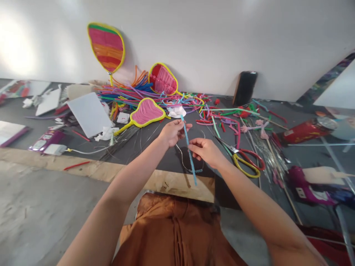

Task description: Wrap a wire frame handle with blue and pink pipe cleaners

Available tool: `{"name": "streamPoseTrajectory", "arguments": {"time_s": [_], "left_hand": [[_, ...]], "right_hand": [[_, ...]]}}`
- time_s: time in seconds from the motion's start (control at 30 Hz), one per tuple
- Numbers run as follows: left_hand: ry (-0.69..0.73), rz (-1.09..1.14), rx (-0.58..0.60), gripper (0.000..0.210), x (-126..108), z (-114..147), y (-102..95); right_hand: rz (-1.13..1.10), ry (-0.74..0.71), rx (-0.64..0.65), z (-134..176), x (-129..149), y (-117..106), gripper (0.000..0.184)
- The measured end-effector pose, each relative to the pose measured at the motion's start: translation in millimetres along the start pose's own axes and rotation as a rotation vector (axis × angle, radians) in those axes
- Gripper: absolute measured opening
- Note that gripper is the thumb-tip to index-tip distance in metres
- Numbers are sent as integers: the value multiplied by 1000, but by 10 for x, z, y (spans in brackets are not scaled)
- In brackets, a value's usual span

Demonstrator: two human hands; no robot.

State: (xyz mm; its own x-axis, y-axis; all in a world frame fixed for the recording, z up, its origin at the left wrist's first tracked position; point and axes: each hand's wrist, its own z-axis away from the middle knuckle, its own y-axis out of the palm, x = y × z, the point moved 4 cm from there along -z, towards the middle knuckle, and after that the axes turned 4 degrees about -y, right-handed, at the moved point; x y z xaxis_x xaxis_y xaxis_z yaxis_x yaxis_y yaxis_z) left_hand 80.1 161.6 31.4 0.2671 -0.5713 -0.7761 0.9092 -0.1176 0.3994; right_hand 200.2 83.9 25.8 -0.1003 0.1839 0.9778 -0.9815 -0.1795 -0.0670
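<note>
A light blue pipe cleaner (pixel 191 164) runs between my two hands, slanting down toward the table's front edge. Near its upper end, my left hand (pixel 174 132) has its fingers closed around it. My right hand (pixel 205 150) pinches it about midway, between thumb and forefinger. Below the hands hangs a thin wire loop (pixel 181 157) with a bit of blue fuzz along its bottom; which hand it comes from I cannot tell. Scissors (pixel 246 162) with red and yellow handles lie just right of my right hand. A pink fan shape with a yellow rim (pixel 147 112) rests left of my left hand.
Loose coloured pipe cleaners (pixel 124 92) are heaped along the back. A striped fan shape (pixel 107 48) and a red-pink one (pixel 163 79) lean by the wall. A phone (pixel 245 88) stands at the back; a red can (pixel 310 130) lies right. A white card (pixel 88 114) lies left.
</note>
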Motion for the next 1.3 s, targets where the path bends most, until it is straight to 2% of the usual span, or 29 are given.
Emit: {"name": "streamPoseTrajectory", "arguments": {"time_s": [0.17, 0.27, 0.33, 0.4, 0.47, 0.57, 0.67, 0.83, 0.93, 1.03, 1.2, 1.3], "left_hand": [[25, -86, 24, 8, 3, -17, 83], [133, -233, 5, 12, -52, -44, -5], [292, -441, -98, 17, -139, -70, -137], [465, -739, -215, 18, -229, -88, -240], [538, -1014, -239, 18, -252, -120, -262], [523, -1285, -184, 21, -189, -185, -179], [477, -1381, -172, 20, -114, -241, -68], [462, -1410, -171, 17, -82, -270, -14], [476, -1332, -134, 19, -100, -252, -53], [423, -1147, -110, 20, -104, -249, -122], [156, -726, -56, 23, -37, -264, -186], [91, -592, -61, 18, -19, -261, -180]], "right_hand": [[-52, 0, -36, -43, -17, -41, 21], [-58, 4, -60, -12, -12, -146, 21], [32, 27, -66, 33, -15, -249, 19], [202, 54, -73, 82, -30, -357, 14], [337, 76, -78, 124, -53, -433, 10], [409, 95, -28, 165, -84, -424, 7], [469, 73, 34, 187, -74, -331, 5], [566, 2, 47, 189, -32, -230, 9], [590, -14, 52, 184, -34, -198, 10], [589, -13, 54, 178, -45, -171, 10], [561, -10, 23, 170, -59, -161, 11], [547, -14, 13, 180, -53, -164, 11]]}}
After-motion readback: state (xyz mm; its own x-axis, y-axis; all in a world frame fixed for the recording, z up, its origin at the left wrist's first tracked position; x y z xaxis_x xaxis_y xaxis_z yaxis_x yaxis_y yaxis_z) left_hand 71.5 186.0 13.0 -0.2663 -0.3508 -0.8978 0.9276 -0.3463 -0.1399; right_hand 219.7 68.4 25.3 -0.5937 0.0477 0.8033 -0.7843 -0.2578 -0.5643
